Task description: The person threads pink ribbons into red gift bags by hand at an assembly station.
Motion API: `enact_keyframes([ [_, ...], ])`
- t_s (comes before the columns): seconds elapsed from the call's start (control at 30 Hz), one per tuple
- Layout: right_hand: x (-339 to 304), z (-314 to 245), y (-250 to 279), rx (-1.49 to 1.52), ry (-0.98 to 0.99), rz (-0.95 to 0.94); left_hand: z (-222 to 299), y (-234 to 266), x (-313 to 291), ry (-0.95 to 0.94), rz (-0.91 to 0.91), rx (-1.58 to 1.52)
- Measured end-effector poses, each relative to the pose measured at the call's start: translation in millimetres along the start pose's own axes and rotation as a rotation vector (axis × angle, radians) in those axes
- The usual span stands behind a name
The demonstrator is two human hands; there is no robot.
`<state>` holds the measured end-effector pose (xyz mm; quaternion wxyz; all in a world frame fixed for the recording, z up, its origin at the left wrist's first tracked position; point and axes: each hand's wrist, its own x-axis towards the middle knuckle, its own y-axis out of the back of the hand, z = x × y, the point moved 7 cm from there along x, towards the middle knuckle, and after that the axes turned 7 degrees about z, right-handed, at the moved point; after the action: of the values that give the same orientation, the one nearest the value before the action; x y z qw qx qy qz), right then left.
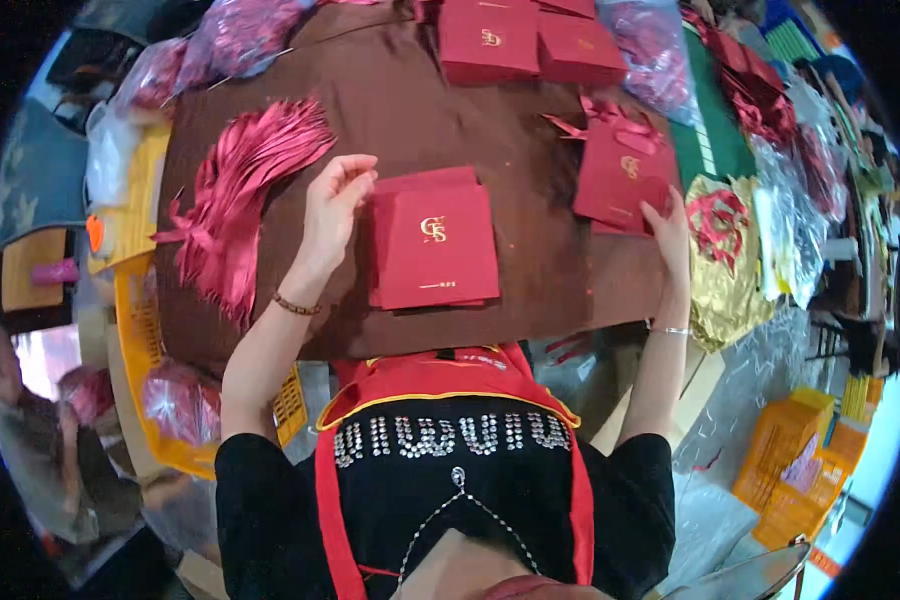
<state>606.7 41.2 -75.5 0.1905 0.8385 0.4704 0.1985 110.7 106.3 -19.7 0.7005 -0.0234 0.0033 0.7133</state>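
Note:
A stack of flat red paper bags (pixel 440 265) with gold print lies in front of me at the middle of the table. My left hand (pixel 338 205) hovers at the stack's left edge, fingers loosely bent, thumb apart, nothing visible between them. To the right, my right hand (pixel 673 228) grips the lower right edge of a red paper gift bag (pixel 610 185). That bag has a red ribbon (pixel 622 125) at its top and rests over other red pieces. Left of my left hand lies a thick bundle of red ribbons (pixel 235 200).
Piles of red bags (pixel 488 45) stand at the table's far side. A plastic sack of red ribbon (pixel 650 55) sits beside them. Gold cloth (pixel 720 290) lies at the right edge. A yellow crate (pixel 135 340) stands at the left, orange crates (pixel 780 465) on the right floor.

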Motion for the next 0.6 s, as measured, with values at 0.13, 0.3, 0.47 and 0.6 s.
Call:
enact_keyframes([
  [0.13,-22,-84,-10,-0.781,0.414,0.384,-23,34,-5,-0.09,0.065,0.155],
  [0.3,-78,-160,-127,-0.258,0.671,-0.156,-8,88,34,-0.585,0.329,0.741],
  [0.47,-121,-215,-199,-0.23,0.763,-0.418,-6,97,53,-0.638,0.382,1.051],
  [0.6,-134,-217,-210,-0.389,0.846,-0.432,-7,73,50,-0.808,0.345,1.34],
])
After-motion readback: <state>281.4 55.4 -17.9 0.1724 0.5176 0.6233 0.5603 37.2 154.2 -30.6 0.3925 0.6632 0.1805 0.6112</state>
